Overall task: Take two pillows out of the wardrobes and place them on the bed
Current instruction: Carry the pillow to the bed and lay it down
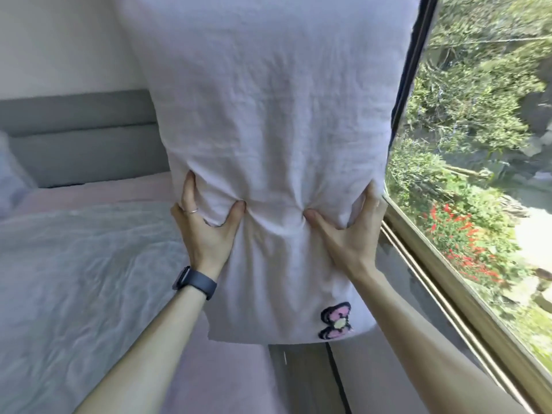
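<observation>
Where the pillow is: white pillow (268,115) hangs upright in mid-frame, long side vertical, top past the upper edge. It is clear of the bed (98,192), above its near right part.
Marking: pink-and-black bow patch (336,321) at the pillow's lower right corner.
Left hand (206,231): grips the left edge low down. Thumb dug into the front face, puckering the cloth; fingers wrapped round the side, tips hidden behind. It pinches the filling, not just the loose cover.
Right hand (349,237): mirror grip on the right edge. Thumb pressed into the front, fingers curled round the back, out of sight.
Why so held: a low grip on both sides likely keeps a bulky, floppy load from folding and leaves it ready to swing down flat. Judgement only.
Worn: dark watch (195,282) on the left wrist; thin ring (191,211) on a left finger.
Bed detail: pink sheet (233,377); crumpled pale cover (74,279) at lower left; grey padded headboard (74,138) at left, against the wall.
Left edge: pale soft shape (12,168) by the headboard, possibly another pillow; cannot tell.
Right side: window (478,144) with greenery and red flowers outside. Brass-coloured frame (448,282) runs diagonally just beside the right forearm.
Stage: carry looks near its end; placing not yet done.
</observation>
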The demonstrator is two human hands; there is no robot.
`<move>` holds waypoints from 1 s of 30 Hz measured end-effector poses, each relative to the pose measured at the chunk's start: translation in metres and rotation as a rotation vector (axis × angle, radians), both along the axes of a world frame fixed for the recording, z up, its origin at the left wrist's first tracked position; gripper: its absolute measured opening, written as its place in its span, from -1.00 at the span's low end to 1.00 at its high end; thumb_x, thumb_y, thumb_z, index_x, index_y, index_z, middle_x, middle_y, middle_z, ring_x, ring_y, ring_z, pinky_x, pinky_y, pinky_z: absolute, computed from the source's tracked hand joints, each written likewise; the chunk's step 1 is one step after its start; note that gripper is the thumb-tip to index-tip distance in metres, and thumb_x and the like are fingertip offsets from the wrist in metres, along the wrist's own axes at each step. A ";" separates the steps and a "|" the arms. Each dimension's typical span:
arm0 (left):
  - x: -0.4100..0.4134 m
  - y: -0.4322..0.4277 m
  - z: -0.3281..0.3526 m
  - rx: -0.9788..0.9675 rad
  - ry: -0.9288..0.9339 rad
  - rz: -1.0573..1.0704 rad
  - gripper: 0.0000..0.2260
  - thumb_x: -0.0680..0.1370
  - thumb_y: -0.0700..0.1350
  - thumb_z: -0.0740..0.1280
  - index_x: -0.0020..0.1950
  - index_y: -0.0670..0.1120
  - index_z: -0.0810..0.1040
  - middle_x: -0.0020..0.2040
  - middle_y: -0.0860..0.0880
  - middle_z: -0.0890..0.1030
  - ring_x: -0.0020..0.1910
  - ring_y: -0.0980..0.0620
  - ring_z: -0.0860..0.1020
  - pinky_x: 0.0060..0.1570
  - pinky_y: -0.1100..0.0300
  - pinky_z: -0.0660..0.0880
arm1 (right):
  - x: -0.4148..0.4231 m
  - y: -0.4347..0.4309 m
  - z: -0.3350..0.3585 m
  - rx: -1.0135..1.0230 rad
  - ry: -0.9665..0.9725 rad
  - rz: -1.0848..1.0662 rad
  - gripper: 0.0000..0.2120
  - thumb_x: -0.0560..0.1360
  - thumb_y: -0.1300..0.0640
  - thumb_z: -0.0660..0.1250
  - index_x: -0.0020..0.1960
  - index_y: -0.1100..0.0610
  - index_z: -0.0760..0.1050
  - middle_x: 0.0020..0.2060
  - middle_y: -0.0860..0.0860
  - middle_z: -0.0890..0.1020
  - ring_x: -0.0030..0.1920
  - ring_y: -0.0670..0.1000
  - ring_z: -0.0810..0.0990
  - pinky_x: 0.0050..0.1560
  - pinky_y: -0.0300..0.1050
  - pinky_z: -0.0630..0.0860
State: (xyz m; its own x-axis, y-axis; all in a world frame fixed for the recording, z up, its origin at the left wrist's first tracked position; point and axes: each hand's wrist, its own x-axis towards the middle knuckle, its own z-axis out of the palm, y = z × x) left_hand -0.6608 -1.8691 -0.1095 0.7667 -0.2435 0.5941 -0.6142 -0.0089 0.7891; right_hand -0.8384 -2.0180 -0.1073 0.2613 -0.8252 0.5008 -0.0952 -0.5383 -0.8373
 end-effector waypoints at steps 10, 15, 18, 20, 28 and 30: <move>0.082 -0.027 -0.036 0.120 0.053 0.293 -0.14 0.38 0.20 0.48 0.58 -0.02 0.21 0.40 -0.13 0.38 0.22 0.12 0.31 0.10 0.70 0.10 | 0.132 -0.070 -0.034 0.115 0.126 0.289 0.07 0.22 -0.21 0.64 0.55 -0.12 0.10 0.30 0.04 0.33 0.30 -0.10 0.25 0.41 0.08 0.35; 0.165 -0.053 -0.059 0.146 0.112 0.339 -0.16 0.37 0.28 0.45 0.56 0.09 0.21 0.43 -0.05 0.41 0.41 -0.07 0.37 0.24 0.58 0.17 | 0.231 -0.113 -0.057 0.177 0.200 0.415 0.05 0.20 -0.37 0.57 0.53 -0.26 0.11 0.35 0.01 0.36 0.37 0.00 0.30 0.39 0.16 0.40; 0.217 -0.065 -0.075 0.191 0.227 0.402 -0.14 0.33 0.38 0.42 0.55 0.20 0.18 0.44 -0.11 0.42 0.43 -0.07 0.38 0.35 0.26 0.30 | 0.294 -0.135 -0.069 0.229 0.282 0.497 0.05 0.22 -0.37 0.56 0.54 -0.28 0.06 0.41 0.04 0.31 0.33 -0.02 0.31 0.39 0.11 0.40; 0.251 -0.073 -0.087 0.204 0.273 0.441 -0.13 0.32 0.44 0.40 0.55 0.23 0.18 0.44 -0.13 0.42 0.45 -0.07 0.38 0.42 0.05 0.35 | 0.331 -0.148 -0.076 0.270 0.332 0.543 0.08 0.23 -0.37 0.56 0.56 -0.28 0.00 0.45 0.04 0.26 0.37 -0.03 0.29 0.41 0.06 0.37; 0.347 -0.119 -0.122 0.280 0.453 0.509 -0.15 0.35 0.43 0.43 0.54 0.34 0.11 0.52 0.08 0.29 0.50 0.03 0.28 0.51 -0.03 0.24 | 0.458 -0.211 -0.111 0.361 0.562 0.628 0.14 0.20 -0.46 0.50 0.57 -0.24 -0.07 0.52 0.04 0.15 0.49 0.13 0.28 0.47 0.17 0.31; 0.369 -0.134 -0.129 0.263 0.536 0.525 -0.16 0.37 0.40 0.44 0.54 0.36 0.08 0.56 0.04 0.25 0.53 0.00 0.24 0.51 0.06 0.19 | 0.496 -0.230 -0.122 0.355 0.624 0.661 0.16 0.19 -0.47 0.49 0.58 -0.21 -0.07 0.52 0.07 0.15 0.49 0.16 0.27 0.46 0.20 0.31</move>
State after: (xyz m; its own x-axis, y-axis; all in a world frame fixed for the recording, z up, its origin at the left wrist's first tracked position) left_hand -0.2914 -2.0033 -0.2387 0.9854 0.1476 0.0851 -0.0156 -0.4194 0.9077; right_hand -0.3423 -2.2479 -0.2291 0.8596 -0.4930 -0.1344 -0.3463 -0.3685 -0.8627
